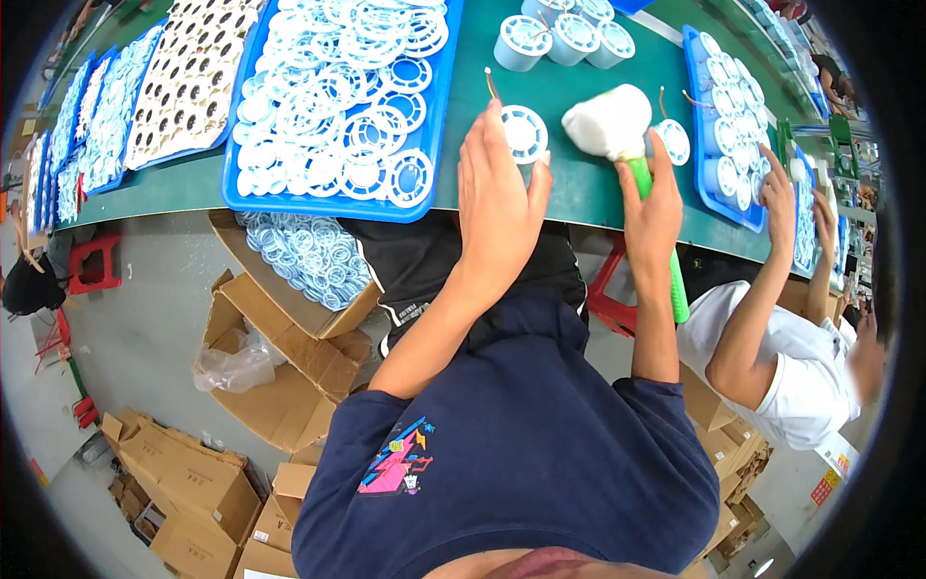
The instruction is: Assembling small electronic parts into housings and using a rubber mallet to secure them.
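My left hand (503, 198) curves around a round light-blue part with a white slotted disc (524, 134) on top, its fingers along one side and the thumb at its near edge. A thin wire (490, 83) stands up just past the fingertips. In my right hand (653, 207) is a mallet, gripped by its bright green handle (678, 289). The mallet's bulky white head (610, 122) is over the table, to the right of the disc and apart from it. Beside the mallet sits another disc-topped part (672, 142), with a wire next to it.
A blue tray (333, 207) of loose discs and rings lies on the left of the green table (569, 188). Disc-topped cups (576, 35) stand at the back. Another blue tray (738, 214) holds filled cups, beside a co-worker (772, 357). Open cardboard boxes (280, 386) are below.
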Tool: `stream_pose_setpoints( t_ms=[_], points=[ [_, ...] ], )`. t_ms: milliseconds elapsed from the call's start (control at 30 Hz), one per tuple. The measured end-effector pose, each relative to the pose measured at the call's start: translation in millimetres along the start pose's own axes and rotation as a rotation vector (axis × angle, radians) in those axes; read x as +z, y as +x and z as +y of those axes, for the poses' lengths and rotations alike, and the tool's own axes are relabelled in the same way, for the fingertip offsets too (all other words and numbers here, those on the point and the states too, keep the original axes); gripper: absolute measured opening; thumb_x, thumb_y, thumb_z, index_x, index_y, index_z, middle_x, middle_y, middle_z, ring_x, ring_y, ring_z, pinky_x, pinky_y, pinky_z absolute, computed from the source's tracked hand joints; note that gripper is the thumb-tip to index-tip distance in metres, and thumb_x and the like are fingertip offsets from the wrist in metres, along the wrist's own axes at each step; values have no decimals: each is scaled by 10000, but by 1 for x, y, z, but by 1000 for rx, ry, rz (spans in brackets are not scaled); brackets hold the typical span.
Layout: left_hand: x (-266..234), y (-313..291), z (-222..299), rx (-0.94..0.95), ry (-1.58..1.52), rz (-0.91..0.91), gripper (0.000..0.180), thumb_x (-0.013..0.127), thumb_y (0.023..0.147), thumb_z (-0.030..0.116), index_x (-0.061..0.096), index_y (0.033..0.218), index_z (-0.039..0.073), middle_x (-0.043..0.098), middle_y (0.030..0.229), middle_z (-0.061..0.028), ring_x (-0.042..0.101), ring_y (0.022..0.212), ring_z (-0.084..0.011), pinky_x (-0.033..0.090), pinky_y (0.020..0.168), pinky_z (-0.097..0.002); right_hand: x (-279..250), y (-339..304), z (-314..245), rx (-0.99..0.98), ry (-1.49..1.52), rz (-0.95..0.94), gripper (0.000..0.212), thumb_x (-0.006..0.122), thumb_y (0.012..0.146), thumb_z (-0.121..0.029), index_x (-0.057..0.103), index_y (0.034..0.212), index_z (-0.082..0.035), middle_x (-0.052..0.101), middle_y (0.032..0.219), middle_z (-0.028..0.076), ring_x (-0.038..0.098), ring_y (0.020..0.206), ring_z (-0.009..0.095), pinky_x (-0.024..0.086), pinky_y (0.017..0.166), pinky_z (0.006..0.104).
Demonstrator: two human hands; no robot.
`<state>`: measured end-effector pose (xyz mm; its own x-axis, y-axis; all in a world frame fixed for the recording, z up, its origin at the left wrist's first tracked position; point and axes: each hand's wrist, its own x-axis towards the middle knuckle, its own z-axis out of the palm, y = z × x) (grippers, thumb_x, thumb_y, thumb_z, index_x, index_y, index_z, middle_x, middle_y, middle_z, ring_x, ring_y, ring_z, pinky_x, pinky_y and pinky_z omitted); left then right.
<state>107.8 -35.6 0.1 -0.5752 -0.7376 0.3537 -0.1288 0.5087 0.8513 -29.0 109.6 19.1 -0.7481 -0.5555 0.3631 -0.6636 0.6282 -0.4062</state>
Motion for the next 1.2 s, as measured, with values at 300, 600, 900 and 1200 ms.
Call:
stream_pose_setpoints(
  t_ms=[300,600,900,1200],
  points=[
    [-3,-1,-6,107,152,45,812,783,913,156,329,1541,-90,471,1415,-296,538,1257,-454,457,1035,-495,-47,42,-58,201,639,-492,326,585,1081,-253,596,1288,0,605,801,21,515,672,76,427,594,250],
    [-6,-1,-20,95,56,102,870,850,831,146,369,1529,-51,622,1267,-225,599,1168,-403,456,1020,-474,-40,-29,-18,-99,425,-180,195,676,993,-97,643,1132,37,707,973,210,682,839,351,513,753,395],
    [-7,-6,-20,69,56,78,936,800,790,10,248,1529,-148,651,1294,-213,557,1244,-400,421,1085,-470,-63,-23,-67,-491,237,-209,604,746,910,-114,562,1485,-109,597,873,138,608,710,349,505,626,407],
    [-8,-8,-17,-119,6,-40,1031,881,763,109,247,1538,-137,577,1340,-296,574,1200,-443,468,1032,-473,-66,47,-94,-515,91,-433,450,635,1018,-323,615,1410,-104,721,1113,235,690,982,432,547,816,490]
  ],
)
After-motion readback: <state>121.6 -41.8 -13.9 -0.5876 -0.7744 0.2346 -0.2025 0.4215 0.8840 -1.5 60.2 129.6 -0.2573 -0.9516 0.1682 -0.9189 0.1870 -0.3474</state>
